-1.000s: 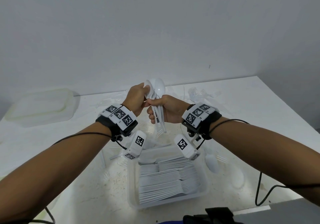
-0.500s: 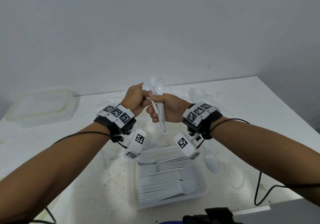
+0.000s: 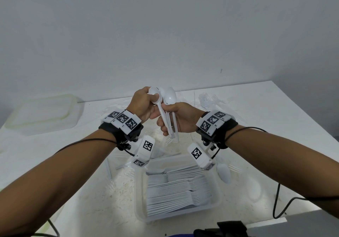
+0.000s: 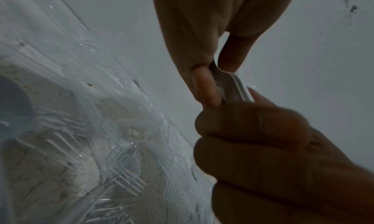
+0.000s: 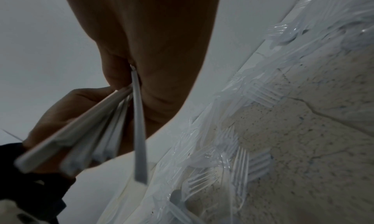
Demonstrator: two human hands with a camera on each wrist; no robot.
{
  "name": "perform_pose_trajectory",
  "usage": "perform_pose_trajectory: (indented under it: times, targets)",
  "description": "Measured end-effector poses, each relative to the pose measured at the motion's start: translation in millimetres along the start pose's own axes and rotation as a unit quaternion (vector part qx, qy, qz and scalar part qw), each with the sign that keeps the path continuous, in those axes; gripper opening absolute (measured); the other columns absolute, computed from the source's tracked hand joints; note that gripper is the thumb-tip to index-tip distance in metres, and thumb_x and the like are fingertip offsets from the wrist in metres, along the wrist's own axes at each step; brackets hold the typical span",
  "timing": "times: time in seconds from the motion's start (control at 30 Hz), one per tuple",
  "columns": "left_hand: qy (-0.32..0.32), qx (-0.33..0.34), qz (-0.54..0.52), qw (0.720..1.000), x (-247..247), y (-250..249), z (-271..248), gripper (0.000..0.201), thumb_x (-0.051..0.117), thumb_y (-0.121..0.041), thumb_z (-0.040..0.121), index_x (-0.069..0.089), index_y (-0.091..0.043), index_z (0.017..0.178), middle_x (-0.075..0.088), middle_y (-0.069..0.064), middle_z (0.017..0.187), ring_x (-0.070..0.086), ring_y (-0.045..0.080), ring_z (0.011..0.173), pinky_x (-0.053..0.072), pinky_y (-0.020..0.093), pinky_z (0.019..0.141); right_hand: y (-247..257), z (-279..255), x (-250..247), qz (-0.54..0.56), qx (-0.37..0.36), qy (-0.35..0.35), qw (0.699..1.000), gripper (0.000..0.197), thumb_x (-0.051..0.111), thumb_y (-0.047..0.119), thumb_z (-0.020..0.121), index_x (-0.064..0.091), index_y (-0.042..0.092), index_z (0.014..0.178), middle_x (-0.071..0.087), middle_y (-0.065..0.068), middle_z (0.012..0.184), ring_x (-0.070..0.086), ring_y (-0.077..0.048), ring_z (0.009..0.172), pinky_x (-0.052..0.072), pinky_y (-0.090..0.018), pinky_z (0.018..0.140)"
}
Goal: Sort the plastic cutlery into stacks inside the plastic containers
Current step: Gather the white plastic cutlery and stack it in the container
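Above the table my right hand (image 3: 176, 119) grips a bunch of white plastic spoons (image 3: 169, 97) by their handles, bowls up. My left hand (image 3: 146, 103) pinches the bowl of one spoon (image 3: 155, 94) at the left of the bunch, thumb on its face. The left wrist view shows that pinch on the stacked spoon bowls (image 4: 226, 82); the right wrist view shows the spoon handles (image 5: 113, 128) fanned out below my fist. Near me stands a clear plastic container (image 3: 141, 200) with white cutlery (image 3: 179, 191) stacked flat in rows.
A clear lid or container (image 3: 42, 114) lies at the far left. Clear plastic forks (image 3: 207, 99) are scattered at the back and under my hands. A loose white spoon (image 3: 224, 174) lies right of the container. The wall runs along the table's far edge.
The spoon in my left hand has tilted away to the left from the bunch, and my left thumb now lies on its bowl. Both hands stay at about the same height.
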State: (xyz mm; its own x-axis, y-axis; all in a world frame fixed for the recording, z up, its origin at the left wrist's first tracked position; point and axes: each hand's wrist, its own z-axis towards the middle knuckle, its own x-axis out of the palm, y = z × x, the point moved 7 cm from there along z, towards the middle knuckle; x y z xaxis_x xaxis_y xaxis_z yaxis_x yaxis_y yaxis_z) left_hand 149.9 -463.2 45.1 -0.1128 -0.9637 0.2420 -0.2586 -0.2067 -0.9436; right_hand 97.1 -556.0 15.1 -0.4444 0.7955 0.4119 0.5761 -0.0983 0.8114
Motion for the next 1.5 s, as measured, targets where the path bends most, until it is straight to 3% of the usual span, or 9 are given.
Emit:
perform_pose_trajectory:
  times: [0.27,0.4,0.73,0.87,1.07,1.17,1.3,1.43,1.5]
  targets:
    - [0.0,0.013,0.03,0.999,-2,1,7,0.021,0.046,0.007,0.091,0.046,-0.001,0.11,0.056,0.017,0.098,0.06,0.024,0.079,0.054,0.032,0.059,1,-1,0,-0.01,0.005,0.005,1.0,0.047,0.03,0.04,0.103,0.057,0.002,0.111,0.062,-0.01,0.073,0.061,-0.021,0.061,0.054,-0.031,0.062]
    - [-0.003,0.03,0.063,0.998,-1,0,8,0.022,0.04,0.014,0.087,0.053,-0.003,0.089,0.057,0.012,0.084,0.056,0.02,0.071,0.048,0.028,0.057,0,2,2,0.002,-0.014,-0.009,1.0,0.045,0.032,0.041,0.103,0.054,0.002,0.106,0.065,-0.015,0.078,0.067,-0.027,0.066,0.058,-0.039,0.067]
    - [0.055,0.025,0.137,0.989,5,4,8,0.014,0.042,0.002,0.093,0.052,-0.001,0.102,0.055,0.011,0.076,0.052,0.019,0.057,0.043,0.026,0.052,1,1,-4,0.004,0.002,-0.046,0.999,0.055,0.034,0.058,0.097,0.046,0.004,0.1,0.062,-0.021,0.078,0.067,-0.032,0.066,0.06,-0.044,0.066]
    - [0.087,0.025,0.168,0.982,12,6,6,0.01,0.045,-0.001,0.086,0.055,0.0,0.082,0.054,0.008,0.069,0.051,0.013,0.052,0.038,0.022,0.048,-1,2,2,-0.031,0.02,-0.015,0.999,0.06,0.034,0.064,0.093,0.045,0.006,0.101,0.061,-0.019,0.08,0.066,-0.029,0.063,0.058,-0.039,0.063]
    - [0.092,0.029,0.185,0.978,10,7,7,0.008,0.048,-0.009,0.096,0.049,-0.005,0.09,0.054,0.006,0.078,0.051,0.02,0.073,0.041,0.029,0.066,4,0,2,-0.088,0.02,0.015,0.996,0.033,0.042,0.04,0.1,0.055,0.011,0.093,0.06,-0.006,0.071,0.05,-0.013,0.047,0.046,-0.024,0.05]
    - [0.114,0.057,0.23,0.965,12,2,6,0.021,0.054,-0.021,0.089,0.049,-0.001,0.087,0.055,0.008,0.076,0.052,0.021,0.07,0.042,0.03,0.064,5,0,-1,-0.103,0.027,-0.012,0.994,0.024,0.047,0.031,0.099,0.055,0.011,0.088,0.053,-0.003,0.062,0.044,-0.011,0.046,0.041,-0.022,0.047]
    - [0.1,0.123,0.326,0.932,16,-7,2,0.028,0.049,-0.016,0.095,0.058,-0.02,0.069,0.056,0.0,0.069,0.053,0.01,0.063,0.043,0.026,0.059,6,-1,-5,-0.121,0.019,-0.064,0.99,0.019,0.056,0.026,0.096,0.052,0.008,0.089,0.049,-0.005,0.065,0.046,-0.016,0.054,0.044,-0.025,0.053]
    - [0.116,0.113,0.323,0.932,12,0,1,0.041,0.052,-0.032,0.087,0.054,0.009,0.084,0.054,0.012,0.066,0.049,0.021,0.056,0.039,0.031,0.053,7,-4,-8,-0.131,0.0,-0.08,0.988,0.016,0.057,0.021,0.095,0.054,0.007,0.102,0.042,-0.001,0.06,0.04,-0.012,0.05,0.04,-0.022,0.05]
    - [0.108,0.105,0.308,0.939,13,0,-1,0.033,0.054,-0.027,0.086,0.053,0.006,0.088,0.053,0.014,0.069,0.047,0.023,0.056,0.036,0.028,0.05,4,-4,-6,-0.114,0.006,-0.082,0.99,0.013,0.053,0.021,0.097,0.058,0.009,0.095,0.036,0.002,0.057,0.034,-0.009,0.048,0.033,-0.019,0.046]
